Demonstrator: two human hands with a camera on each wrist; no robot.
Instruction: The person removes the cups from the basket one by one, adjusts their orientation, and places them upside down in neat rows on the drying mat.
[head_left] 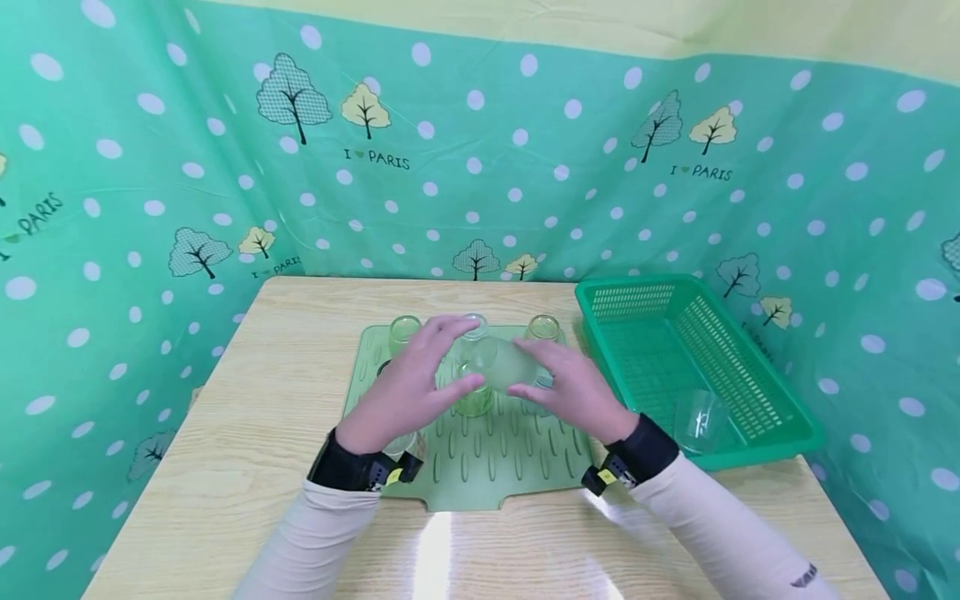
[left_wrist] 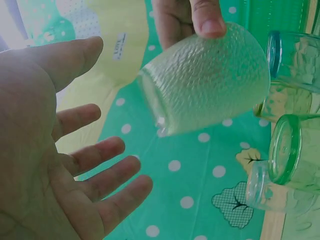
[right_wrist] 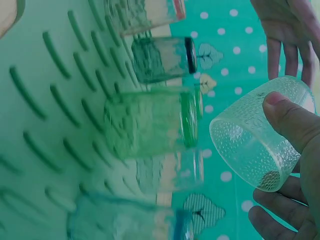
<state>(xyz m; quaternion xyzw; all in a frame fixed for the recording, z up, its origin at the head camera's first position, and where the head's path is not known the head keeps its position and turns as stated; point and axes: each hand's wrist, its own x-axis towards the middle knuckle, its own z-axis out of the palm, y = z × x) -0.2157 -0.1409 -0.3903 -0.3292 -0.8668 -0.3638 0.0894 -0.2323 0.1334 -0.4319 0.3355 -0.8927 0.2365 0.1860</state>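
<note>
Nearest of all, two pale sleeves run up from the near edge of the wooden table [head_left: 247, 392] to a pair of hands above the green ribbed mat [head_left: 480, 467]. Between them hangs a small clear textured glass [head_left: 504, 364], pebbled all over and faintly green. It lies on its side, its long axis running left to right, open mouth toward the left hand [head_left: 408, 387] and rounded base toward the right hand [head_left: 573, 390]. That right hand pinches it, thumb on the wall and fingers curled under, while the left hand is spread and relaxed just beside the mouth, holding nothing. Farther back, several upturned glasses [head_left: 405, 332] stand on the mat. To the right sits a green basket [head_left: 750, 367] holding one clear cup [head_left: 699, 421].
</note>
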